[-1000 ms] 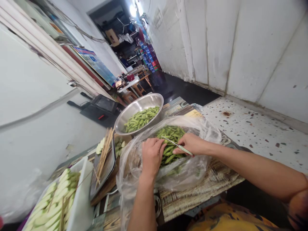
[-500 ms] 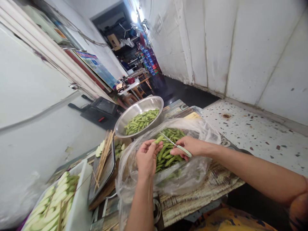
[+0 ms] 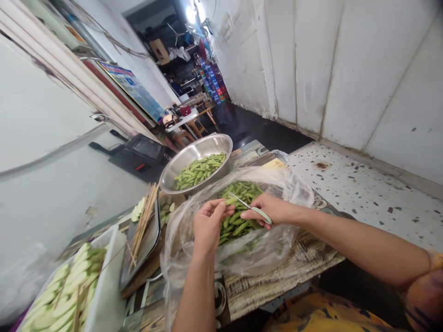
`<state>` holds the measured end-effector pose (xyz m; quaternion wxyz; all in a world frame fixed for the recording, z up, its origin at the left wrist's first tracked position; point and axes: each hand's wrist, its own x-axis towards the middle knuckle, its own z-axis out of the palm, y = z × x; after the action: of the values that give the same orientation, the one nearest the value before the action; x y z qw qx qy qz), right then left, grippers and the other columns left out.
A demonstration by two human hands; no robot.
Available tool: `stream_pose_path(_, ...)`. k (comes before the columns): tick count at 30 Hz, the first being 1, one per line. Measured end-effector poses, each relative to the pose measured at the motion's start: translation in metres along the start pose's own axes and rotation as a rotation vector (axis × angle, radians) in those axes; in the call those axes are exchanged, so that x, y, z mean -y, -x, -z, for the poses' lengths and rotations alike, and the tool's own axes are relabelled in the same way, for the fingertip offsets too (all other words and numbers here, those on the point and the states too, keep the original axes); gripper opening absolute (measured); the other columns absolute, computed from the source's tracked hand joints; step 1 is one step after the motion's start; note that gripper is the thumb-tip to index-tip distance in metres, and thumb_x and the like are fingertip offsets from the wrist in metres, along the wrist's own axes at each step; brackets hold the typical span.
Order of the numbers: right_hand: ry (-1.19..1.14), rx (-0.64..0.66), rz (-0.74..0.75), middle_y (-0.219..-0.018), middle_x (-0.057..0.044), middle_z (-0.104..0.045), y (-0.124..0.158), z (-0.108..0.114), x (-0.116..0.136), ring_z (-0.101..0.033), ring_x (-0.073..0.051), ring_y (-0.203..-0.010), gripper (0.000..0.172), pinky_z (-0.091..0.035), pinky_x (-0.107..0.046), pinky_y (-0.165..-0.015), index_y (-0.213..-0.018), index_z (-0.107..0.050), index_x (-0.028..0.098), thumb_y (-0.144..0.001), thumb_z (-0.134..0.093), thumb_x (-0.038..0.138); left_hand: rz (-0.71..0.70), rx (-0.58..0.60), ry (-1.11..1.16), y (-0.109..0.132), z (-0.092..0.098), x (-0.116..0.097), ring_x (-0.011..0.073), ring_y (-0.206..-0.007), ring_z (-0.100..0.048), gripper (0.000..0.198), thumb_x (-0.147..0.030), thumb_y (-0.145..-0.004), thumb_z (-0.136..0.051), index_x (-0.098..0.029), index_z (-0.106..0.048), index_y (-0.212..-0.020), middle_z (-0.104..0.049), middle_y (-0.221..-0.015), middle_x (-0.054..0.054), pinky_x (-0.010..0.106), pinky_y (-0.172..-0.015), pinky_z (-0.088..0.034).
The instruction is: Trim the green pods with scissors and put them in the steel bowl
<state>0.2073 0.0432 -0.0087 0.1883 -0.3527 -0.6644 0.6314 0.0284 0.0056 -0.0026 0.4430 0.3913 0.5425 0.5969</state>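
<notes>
Holding, right hand: small knife with a pale green handle is gripped, fingers closed around it.
Holding, left hand: green pod is pinched by closed fingertips, just beside the blade.
Pods: heap of pods is held inside a clear plastic bag on the desk.
Nearby: steel bowl of pods is set just beyond the bag.

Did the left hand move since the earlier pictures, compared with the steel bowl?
Yes: against the steel bowl, the left hand shifted slightly toward the view's left and turned palm-up.
</notes>
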Motion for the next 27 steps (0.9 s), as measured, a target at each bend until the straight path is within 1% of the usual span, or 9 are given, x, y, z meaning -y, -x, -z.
stream_pose_path(6,-0.064,-0.045,-0.051,-0.039,0.005,-0.048,-0.006,0.003,-0.004,-0.044,-0.006,-0.032,0.047,-0.026,-0.016,-0.030,-0.055,-0.049,0.015,-0.063,-0.066,0.058,0.077,-0.060,0.236,-0.009,0.009,-0.012,0.0162,-0.074,-0.066,0.016,-0.029,-0.066,-0.063,-0.015,-0.056,-0.066,-0.068,-0.075,0.005,0.026,-0.066,-0.052)
stream_pose_path(9,-0.064,-0.045,-0.040,-0.041,0.004,-0.050,-0.009,0.005,-0.006,-0.045,-0.006,-0.033,0.047,-0.023,-0.016,-0.029,-0.056,-0.050,0.015,-0.062,-0.068,0.058,0.085,-0.088,0.232,-0.013,0.016,-0.017,0.0077,-0.052,-0.057,0.019,-0.031,-0.066,-0.058,-0.017,-0.048,-0.059,-0.062,-0.064,0.001,0.017,-0.044,-0.041)
stream_pose_path(12,-0.043,-0.050,-0.032,-0.042,0.004,-0.050,-0.010,0.006,-0.008,-0.046,-0.006,-0.033,0.047,-0.025,-0.016,-0.030,-0.056,-0.049,0.015,-0.062,-0.067,0.058,-0.058,-0.105,-0.080,-0.012,0.020,-0.013,0.0030,-0.035,-0.033,0.018,-0.035,-0.067,-0.060,-0.018,-0.054,-0.067,-0.049,-0.051,-0.006,0.016,-0.034,-0.022)
stream_pose_path(14,-0.015,-0.066,-0.030,-0.043,0.003,-0.051,-0.011,0.007,-0.009,-0.048,-0.007,-0.034,0.048,-0.027,-0.017,-0.031,-0.057,-0.050,0.015,-0.063,-0.065,0.061,-0.180,-0.075,-0.452,-0.010,0.019,-0.006,0.0049,-0.037,-0.034,0.018,-0.035,-0.063,-0.066,-0.018,-0.062,-0.070,-0.047,-0.047,-0.007,0.018,-0.037,-0.023)
stream_pose_path(16,0.027,-0.068,-0.019,-0.043,0.003,-0.051,-0.010,0.007,-0.009,-0.048,-0.008,-0.035,0.050,-0.029,-0.018,-0.032,-0.056,-0.051,0.015,-0.064,-0.063,0.064,-0.270,0.014,-0.785,-0.007,0.017,0.001,0.0078,-0.040,-0.039,0.016,-0.034,-0.060,-0.069,-0.019,-0.066,-0.065,-0.048,-0.044,-0.005,0.021,-0.040,-0.026)
stream_pose_path(18,0.074,-0.043,-0.003,-0.043,0.002,-0.052,-0.008,0.008,-0.008,-0.048,-0.008,-0.036,0.052,-0.033,-0.019,-0.036,-0.055,-0.051,0.015,-0.064,-0.061,0.065,-0.340,0.092,-0.933,-0.005,0.015,0.005,0.0103,-0.044,-0.043,0.015,-0.035,-0.062,-0.069,-0.020,-0.068,-0.060,-0.052,-0.047,-0.002,0.022,-0.044,-0.029)
stream_pose_path(20,0.117,-0.009,0.008,-0.046,0.001,-0.053,-0.005,0.008,-0.006,-0.050,-0.009,-0.039,0.052,-0.037,-0.020,-0.040,-0.056,-0.052,0.014,-0.064,-0.061,0.065,-0.374,0.076,-0.921,-0.004,0.013,0.005,0.0127,-0.053,-0.050,0.017,-0.036,-0.065,-0.067,-0.020,-0.068,-0.063,-0.059,-0.056,0.000,0.024,-0.051,-0.036)
stream_pose_path(23,0.173,0.000,0.009,-0.051,0.001,-0.056,-0.002,0.007,-0.004,-0.053,-0.011,-0.044,0.049,-0.039,-0.020,-0.044,-0.064,-0.058,0.014,-0.063,-0.063,0.062,-0.290,-0.069,-0.774,-0.003,0.012,0.001,0.0142,-0.063,-0.056,0.020,-0.037,-0.068,-0.066,-0.017,-0.069,-0.071,-0.067,-0.069,0.002,0.024,-0.061,-0.041)
stream_pose_path(27,0.253,-0.014,0.006,-0.052,0.001,-0.056,-0.001,0.007,-0.003,-0.050,-0.011,-0.048,0.050,-0.034,-0.020,-0.044,-0.074,-0.065,0.013,-0.062,-0.064,0.061,-0.156,-0.080,-0.569,-0.001,0.010,-0.001,0.0123,-0.059,-0.055,0.026,-0.040,-0.067,-0.066,-0.016,-0.069,-0.077,-0.066,-0.066,0.001,0.022,-0.057,-0.040)
